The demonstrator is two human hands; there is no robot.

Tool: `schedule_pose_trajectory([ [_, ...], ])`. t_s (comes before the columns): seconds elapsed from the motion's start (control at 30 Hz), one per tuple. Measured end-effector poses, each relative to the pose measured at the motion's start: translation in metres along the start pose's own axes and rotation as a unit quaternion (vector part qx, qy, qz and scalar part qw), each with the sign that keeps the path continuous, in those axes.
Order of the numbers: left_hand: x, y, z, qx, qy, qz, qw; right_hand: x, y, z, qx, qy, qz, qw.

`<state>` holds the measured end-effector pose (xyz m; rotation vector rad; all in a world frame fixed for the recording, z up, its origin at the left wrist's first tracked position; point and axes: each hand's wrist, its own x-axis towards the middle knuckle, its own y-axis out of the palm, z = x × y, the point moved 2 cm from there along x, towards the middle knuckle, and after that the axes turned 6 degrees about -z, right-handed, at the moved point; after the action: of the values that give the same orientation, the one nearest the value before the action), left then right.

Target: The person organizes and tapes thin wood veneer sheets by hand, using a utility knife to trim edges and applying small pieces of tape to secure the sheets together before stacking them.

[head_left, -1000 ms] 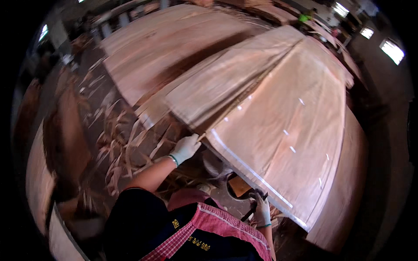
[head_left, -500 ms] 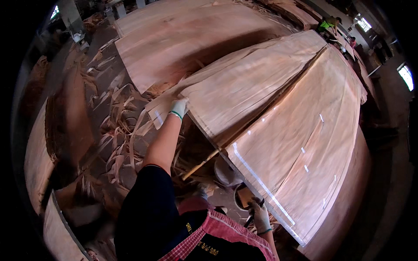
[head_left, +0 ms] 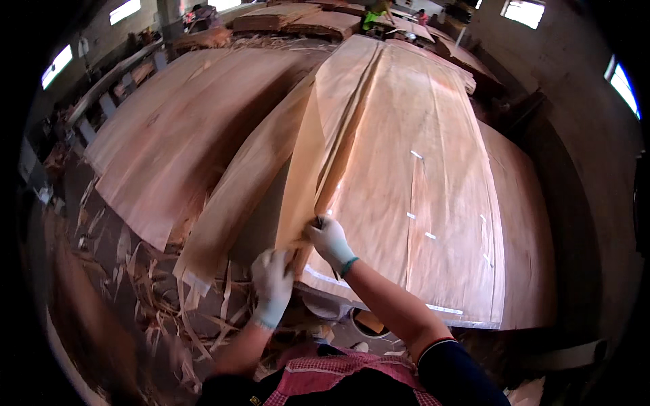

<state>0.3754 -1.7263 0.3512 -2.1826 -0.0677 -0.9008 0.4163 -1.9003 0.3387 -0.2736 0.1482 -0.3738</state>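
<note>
My left hand (head_left: 272, 287), in a white glove, is closed on the near end of a thin wood veneer sheet (head_left: 301, 172), whose edge stands raised and folded over. Just to its right, my gloved right hand (head_left: 330, 243) is closed around a slim dark tool (head_left: 319, 221). A thin dark end also sticks out below that hand; whether it is a knife I cannot tell. The right hand is against the fold line, beside a broad veneer sheet (head_left: 386, 250) with strips of white tape. Left of the fold lies another veneer strip (head_left: 247, 145).
A second veneer stack (head_left: 162, 128) lies to the left. Torn veneer scraps (head_left: 145, 308) litter the floor. Below the near edge stands a round bucket (head_left: 369, 323). Further stacks (head_left: 325, 24) and a person in green (head_left: 370, 21) are at the back.
My right hand has come up from the near edge to the fold, beside my left hand. The left veneer sheet is now lifted and folded. The view has turned and shows more of the far room.
</note>
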Motion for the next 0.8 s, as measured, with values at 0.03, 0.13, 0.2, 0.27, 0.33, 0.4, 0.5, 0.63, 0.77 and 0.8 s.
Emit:
schedule_pose_trajectory([
  [0.03, -0.024, -0.007, 0.023, 0.006, -0.094, 0.052, 0.994, -0.004, -0.005, -0.002, 0.007, -0.008, -0.003, 1.0],
  [0.13, -0.135, -0.012, 0.097, -0.13, -0.34, 0.251, 0.897, -0.019, -0.043, -0.042, 0.113, 0.067, -0.017, 0.991],
  [0.2, -0.156, -0.008, 0.08, -0.218, -0.432, 0.39, 0.784, -0.034, -0.092, -0.083, 0.082, 0.125, -0.064, 0.987],
  [0.27, -0.154, 0.005, 0.047, -0.355, -0.493, 0.396, 0.689, -0.048, -0.136, -0.122, 0.066, 0.168, -0.136, 0.974],
  [0.33, -0.136, 0.013, 0.014, -0.382, -0.485, 0.382, 0.688, -0.063, -0.172, -0.155, 0.073, 0.2, -0.203, 0.956],
  [0.4, -0.128, 0.026, 0.006, -0.422, -0.476, 0.361, 0.681, -0.072, -0.192, -0.184, 0.089, 0.2, -0.241, 0.945],
  [0.5, -0.123, 0.044, -0.002, -0.462, -0.495, 0.359, 0.643, -0.084, -0.204, -0.22, 0.079, 0.2, -0.257, 0.942],
  [0.63, -0.121, 0.043, -0.02, -0.497, -0.573, 0.426, 0.493, -0.112, -0.21, -0.245, 0.057, 0.233, -0.263, 0.934],
  [0.77, -0.149, 0.038, 0.038, -0.549, -0.58, 0.411, 0.441, -0.12, -0.155, -0.224, 0.08, 0.237, -0.185, 0.95],
  [0.8, -0.143, 0.039, 0.039, -0.554, -0.56, 0.371, 0.492, -0.123, -0.15, -0.222, 0.01, 0.267, -0.147, 0.952],
])
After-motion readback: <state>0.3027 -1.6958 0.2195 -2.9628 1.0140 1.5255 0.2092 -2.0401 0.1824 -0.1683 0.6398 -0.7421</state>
